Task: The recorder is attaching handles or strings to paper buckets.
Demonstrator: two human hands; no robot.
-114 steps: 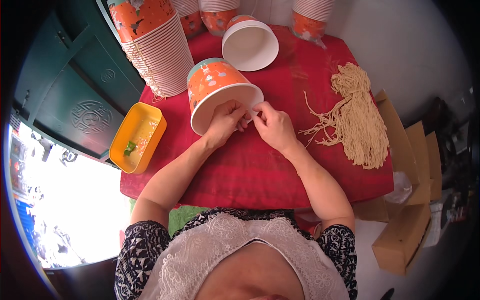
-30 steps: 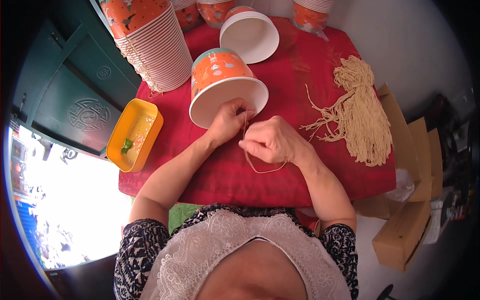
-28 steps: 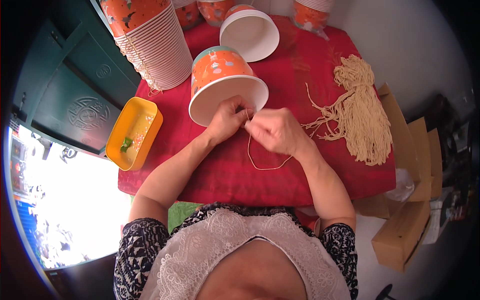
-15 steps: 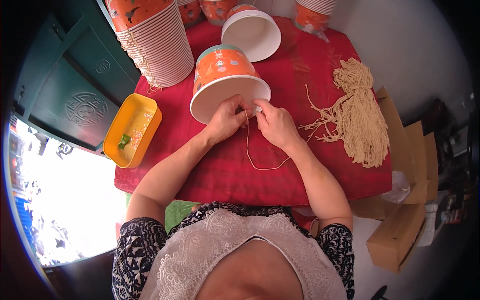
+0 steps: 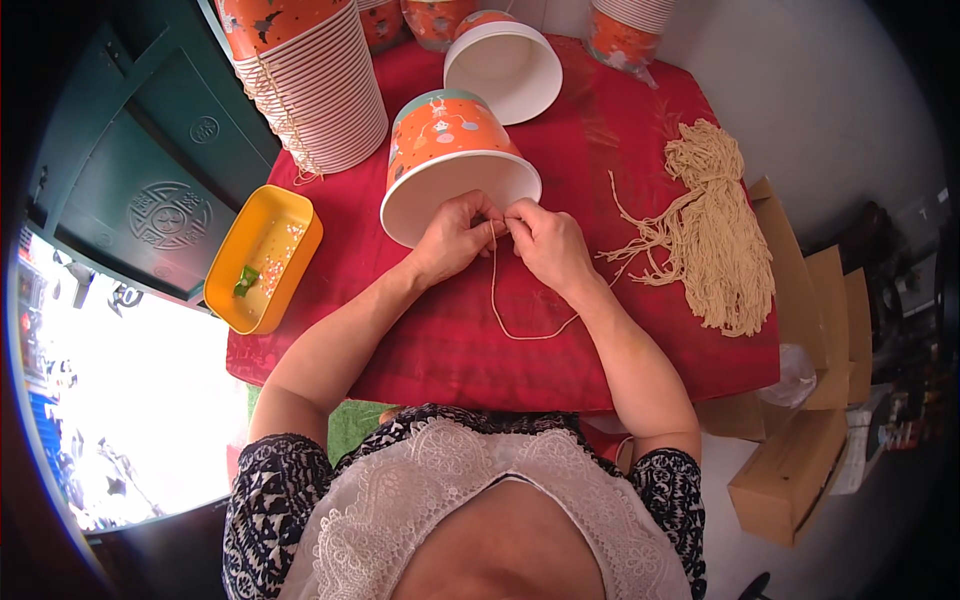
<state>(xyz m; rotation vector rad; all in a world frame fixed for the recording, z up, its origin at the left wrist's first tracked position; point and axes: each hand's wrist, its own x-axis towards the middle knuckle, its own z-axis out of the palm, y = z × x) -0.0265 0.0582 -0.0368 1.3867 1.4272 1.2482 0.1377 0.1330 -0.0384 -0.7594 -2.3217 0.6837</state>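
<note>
An orange paper bucket (image 5: 448,137) with a green base band lies tilted on the red-covered table, its white mouth facing me. At the near right of its rim, my left hand (image 5: 448,243) pinches a thin beige string (image 5: 530,338) between thumb and fingers. My right hand (image 5: 552,247) is closed beside it, fingertips pressed together at the rim, also on the string. The string hangs from the fingers and curves across the table toward my right forearm. The fingers hide where string and rim meet, so any hole or knot cannot be seen.
Behind lies another bucket (image 5: 503,74), mouth toward me. A tall stack of buckets (image 5: 318,100) with strings stands back left. A yellow tray (image 5: 313,240) sits at the left edge, a bundle of beige strings (image 5: 722,240) at the right. Cardboard boxes (image 5: 790,475) stand beside the table.
My right fingers have shifted slightly and drawn together; a small white bit at their tips no longer shows. The left hand and the bucket stay nearly the same.
</note>
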